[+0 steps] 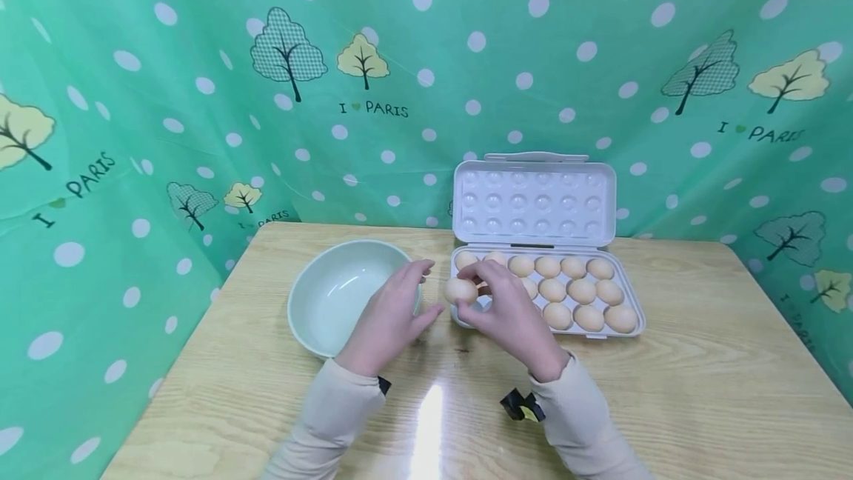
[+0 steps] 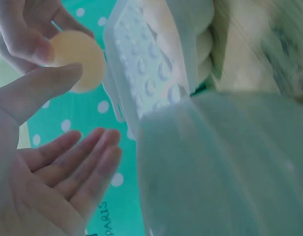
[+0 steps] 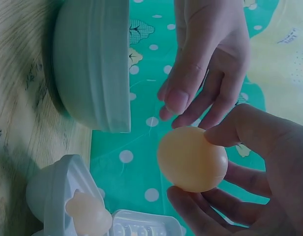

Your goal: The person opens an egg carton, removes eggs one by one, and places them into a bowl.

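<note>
In my right hand (image 1: 509, 313) I pinch a pale brown egg (image 3: 192, 158) between thumb and fingertips. It is up over the left end of the egg box (image 1: 636, 321). My left hand (image 1: 393, 310) is open, its thumb and fingers spread toward the egg and holding nothing. In the head view it overlaps the right side of a pale green bowl (image 1: 326, 306), whose visible inside is bare. Rows of eggs (image 1: 583, 291) sit in the box, partly hidden behind my right hand. The box's lid (image 1: 533, 202) stands raised at the back.
A light wood table (image 1: 220, 384) carries the bowl on the left and the box on the right. Behind and beside it hangs a green dotted curtain (image 1: 426, 132) with printed trees. A bright reflection lies on the wood between my forearms.
</note>
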The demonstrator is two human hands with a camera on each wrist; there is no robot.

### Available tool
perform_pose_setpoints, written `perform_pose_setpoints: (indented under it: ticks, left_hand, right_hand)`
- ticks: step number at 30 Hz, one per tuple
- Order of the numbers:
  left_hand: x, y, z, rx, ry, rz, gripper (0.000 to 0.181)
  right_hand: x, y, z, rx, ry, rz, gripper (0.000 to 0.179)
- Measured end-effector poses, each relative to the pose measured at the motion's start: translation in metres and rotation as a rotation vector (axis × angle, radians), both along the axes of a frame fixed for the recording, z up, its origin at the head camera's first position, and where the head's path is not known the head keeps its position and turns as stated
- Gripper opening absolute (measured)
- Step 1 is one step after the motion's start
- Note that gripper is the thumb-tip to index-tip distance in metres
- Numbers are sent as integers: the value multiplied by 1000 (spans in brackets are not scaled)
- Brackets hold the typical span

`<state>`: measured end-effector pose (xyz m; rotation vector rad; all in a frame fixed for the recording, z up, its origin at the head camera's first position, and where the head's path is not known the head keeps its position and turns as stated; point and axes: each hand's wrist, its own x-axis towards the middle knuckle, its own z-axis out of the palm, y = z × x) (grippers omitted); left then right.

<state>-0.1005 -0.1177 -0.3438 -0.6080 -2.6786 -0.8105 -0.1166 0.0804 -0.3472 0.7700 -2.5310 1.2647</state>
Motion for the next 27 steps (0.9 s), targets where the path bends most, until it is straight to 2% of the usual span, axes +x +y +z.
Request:
perform_pose_setpoints:
  ticks: [4,9,20,27]
  left_hand:
    - [-1,6,-3,72,-22,-62,56]
    - [-2,11,-7,88,19,-107,46]
    - [2,14,-7,74,12,-84,46]
    - [1,13,-4,57,3,-57,46]
  right_hand:
    - [0,0,0,-33,-3,27,29]
    - [0,0,1,-56,-13,57,30]
    - [5,-9,2,-108,-30,93,27]
    - [4,-8,3,-69,-20,83,27]
